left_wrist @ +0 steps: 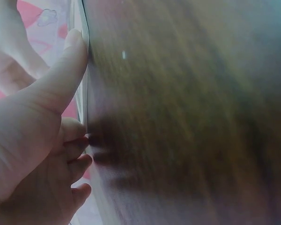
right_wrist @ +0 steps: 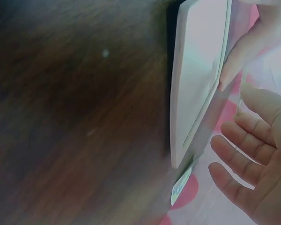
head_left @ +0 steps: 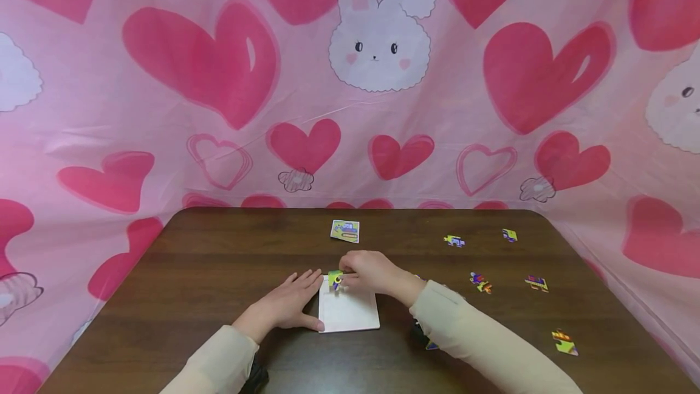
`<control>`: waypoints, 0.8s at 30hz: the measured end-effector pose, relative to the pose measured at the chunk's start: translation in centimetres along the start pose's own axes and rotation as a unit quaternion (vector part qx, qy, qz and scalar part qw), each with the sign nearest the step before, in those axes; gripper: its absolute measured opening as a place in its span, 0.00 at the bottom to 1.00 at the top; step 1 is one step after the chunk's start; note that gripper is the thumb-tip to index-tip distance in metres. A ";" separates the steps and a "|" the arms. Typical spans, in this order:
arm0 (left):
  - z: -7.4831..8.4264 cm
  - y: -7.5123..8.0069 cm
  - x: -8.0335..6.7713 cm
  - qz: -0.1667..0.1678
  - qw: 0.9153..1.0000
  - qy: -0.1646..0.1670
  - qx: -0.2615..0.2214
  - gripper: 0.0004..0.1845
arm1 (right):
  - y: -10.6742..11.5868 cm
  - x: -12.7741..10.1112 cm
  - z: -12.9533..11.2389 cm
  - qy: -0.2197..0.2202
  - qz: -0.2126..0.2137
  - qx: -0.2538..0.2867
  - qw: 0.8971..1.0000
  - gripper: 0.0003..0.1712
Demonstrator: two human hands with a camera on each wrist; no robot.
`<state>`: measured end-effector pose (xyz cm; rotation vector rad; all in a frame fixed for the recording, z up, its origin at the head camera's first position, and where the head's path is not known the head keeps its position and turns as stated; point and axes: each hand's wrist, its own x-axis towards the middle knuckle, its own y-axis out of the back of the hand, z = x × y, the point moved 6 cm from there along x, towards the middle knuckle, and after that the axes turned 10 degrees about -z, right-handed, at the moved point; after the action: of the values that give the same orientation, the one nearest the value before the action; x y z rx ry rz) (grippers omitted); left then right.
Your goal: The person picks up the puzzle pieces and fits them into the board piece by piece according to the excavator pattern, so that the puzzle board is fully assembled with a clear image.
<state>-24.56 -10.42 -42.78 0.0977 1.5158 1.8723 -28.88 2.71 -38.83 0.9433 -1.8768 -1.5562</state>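
Note:
A white puzzle tray [head_left: 352,315] lies on the brown table [head_left: 219,260] near the front. My left hand [head_left: 290,304] lies flat on the table against the tray's left edge, and in the left wrist view its thumb [left_wrist: 61,79] presses on the tray's rim [left_wrist: 83,28]. My right hand [head_left: 367,271] reaches over the tray's far left corner and pinches a green and yellow puzzle piece [head_left: 335,279] there. The right wrist view shows the tray [right_wrist: 196,79] and my relaxed lower fingers [right_wrist: 241,161], but the piece is hidden.
A small picture card [head_left: 345,230] lies beyond the tray. Several loose puzzle pieces are scattered to the right, among them ones at mid right [head_left: 480,283], far right [head_left: 537,283] and near the front [head_left: 564,343]. A pink heart-patterned cloth [head_left: 350,108] surrounds the table.

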 end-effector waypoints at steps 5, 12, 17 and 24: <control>0.0 0.0 -0.1 -0.002 1.000 0.003 -0.005 0.51 | -0.8 0.6 -0.6 -0.003 -0.024 -0.018 1.000 0.09; 0.2 0.0 -0.1 0.003 1.000 -0.002 -0.011 0.51 | -1.4 1.1 -1.0 -0.006 -0.036 -0.046 0.998 0.09; 0.2 -0.1 -0.1 0.000 1.000 0.000 -0.016 0.51 | -1.6 1.3 -1.0 -0.008 -0.031 -0.057 0.998 0.08; 0.3 0.0 -0.3 0.002 1.000 0.001 -0.017 0.51 | -1.6 1.3 -1.0 -0.012 -0.027 -0.062 0.998 0.07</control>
<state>-24.19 -10.30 -42.56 0.0819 1.4851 1.9011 -28.65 0.87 -40.21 0.9292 -1.7611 -1.7024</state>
